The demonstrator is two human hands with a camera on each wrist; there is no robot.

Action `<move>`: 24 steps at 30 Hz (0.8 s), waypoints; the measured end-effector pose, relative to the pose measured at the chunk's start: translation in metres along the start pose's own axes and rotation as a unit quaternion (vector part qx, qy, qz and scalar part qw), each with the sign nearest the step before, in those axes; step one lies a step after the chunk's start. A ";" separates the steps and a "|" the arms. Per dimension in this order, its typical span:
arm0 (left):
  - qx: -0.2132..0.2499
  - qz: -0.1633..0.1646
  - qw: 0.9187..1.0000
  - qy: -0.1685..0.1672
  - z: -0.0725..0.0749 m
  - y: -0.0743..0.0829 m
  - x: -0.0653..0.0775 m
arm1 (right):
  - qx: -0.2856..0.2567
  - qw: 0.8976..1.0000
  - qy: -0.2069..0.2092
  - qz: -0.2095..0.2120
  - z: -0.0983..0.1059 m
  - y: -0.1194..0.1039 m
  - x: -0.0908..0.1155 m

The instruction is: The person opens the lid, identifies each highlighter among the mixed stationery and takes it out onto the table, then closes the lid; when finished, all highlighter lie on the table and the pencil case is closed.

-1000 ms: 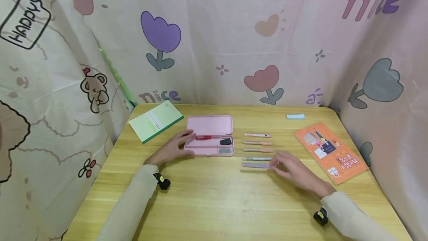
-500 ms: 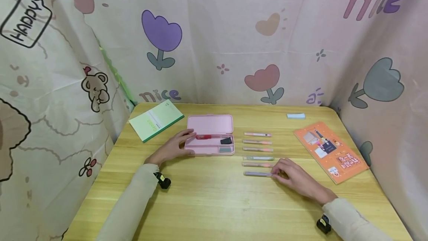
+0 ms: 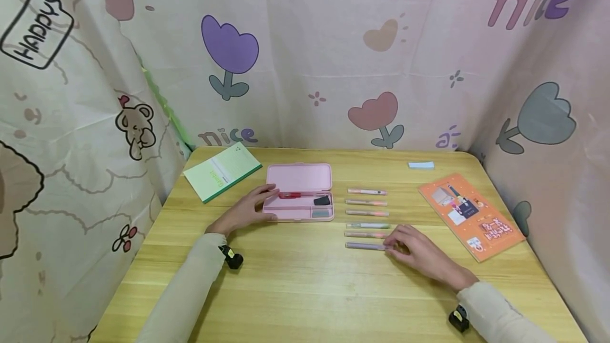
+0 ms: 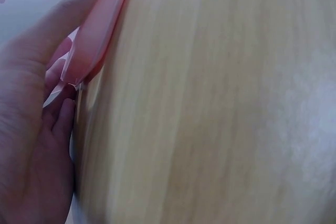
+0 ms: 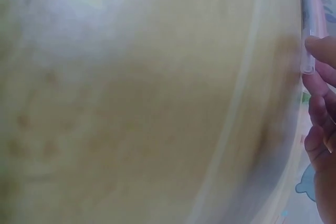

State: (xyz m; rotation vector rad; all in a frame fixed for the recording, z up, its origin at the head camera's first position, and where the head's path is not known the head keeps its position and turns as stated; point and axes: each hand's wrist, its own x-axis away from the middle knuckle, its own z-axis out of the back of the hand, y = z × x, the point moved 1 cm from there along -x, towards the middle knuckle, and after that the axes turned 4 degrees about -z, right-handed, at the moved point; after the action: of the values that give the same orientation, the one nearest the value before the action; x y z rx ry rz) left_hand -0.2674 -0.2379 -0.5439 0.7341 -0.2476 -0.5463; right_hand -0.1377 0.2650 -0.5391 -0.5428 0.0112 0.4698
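A pink pencil case [image 3: 298, 178] lies with its lid laid back. My left hand [image 3: 244, 210] holds its left end, and the left wrist view has the thumb [image 4: 68, 14] along the case's near side. Inside the case are a red pen [image 3: 289, 195], a small black piece [image 3: 322, 201] and a greyish block [image 3: 321, 214]. To the right, several slim pens lie in a column, among them a green-white pen [image 3: 367, 225] and a pinkish pen [image 3: 364, 235]. My right hand [image 3: 419, 250] pinches the right end of the nearest, a purple pen [image 3: 364, 246], between thumb and finger.
A green notebook [image 3: 222, 172] lies at the back left of the wooden table [image 3: 305, 290]. On the right are an orange booklet [image 3: 472, 217] and, farther back, a small pale blue strip [image 3: 421, 165]. Patterned curtains [image 3: 305, 57] stand behind and at both sides.
My right hand has moved toward me with the purple pen, which now lies below the pinkish pen, leaving it and the green-white one in view. The left hand stays at the pencil case.
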 end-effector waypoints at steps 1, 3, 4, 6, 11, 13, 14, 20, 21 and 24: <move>0.000 0.000 1.000 0.000 0.000 0.000 0.000 | -0.003 1.000 0.001 0.000 0.000 0.000 0.000; 0.000 -0.001 1.000 0.001 0.001 0.000 0.001 | -0.008 1.000 0.003 -0.001 0.001 0.000 -0.001; 0.000 0.000 1.000 0.002 0.001 0.000 0.001 | -0.010 1.000 0.004 -0.003 0.001 0.000 -0.001; -0.001 0.000 1.000 0.002 0.002 0.000 0.001 | -0.011 1.000 0.010 -0.008 0.002 0.000 -0.002; -0.004 -0.001 1.000 0.001 0.003 0.001 0.001 | -0.013 0.999 0.038 -0.020 0.008 -0.003 -0.008; -0.006 -0.002 1.000 0.001 0.003 0.001 0.001 | -0.025 0.998 0.049 -0.017 0.013 -0.005 -0.015; -0.007 -0.003 1.000 0.002 0.003 0.001 0.001 | -0.034 0.998 0.053 -0.015 0.015 -0.007 -0.020; -0.011 -0.004 1.000 0.002 0.003 0.001 0.001 | -0.088 0.994 0.055 -0.019 0.022 -0.023 -0.061; -0.011 -0.005 1.000 0.001 0.003 0.001 0.001 | -0.097 0.993 0.056 -0.021 0.022 -0.026 -0.068; -0.013 -0.009 1.000 0.003 0.001 0.001 0.001 | -0.129 0.990 0.057 -0.028 0.018 -0.033 -0.091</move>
State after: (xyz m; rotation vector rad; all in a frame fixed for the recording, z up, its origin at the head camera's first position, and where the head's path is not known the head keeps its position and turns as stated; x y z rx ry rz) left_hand -0.2668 -0.2385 -0.5424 0.7134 -0.2284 -0.5645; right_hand -0.2071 0.2106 -0.4954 -0.8224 0.0441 0.3869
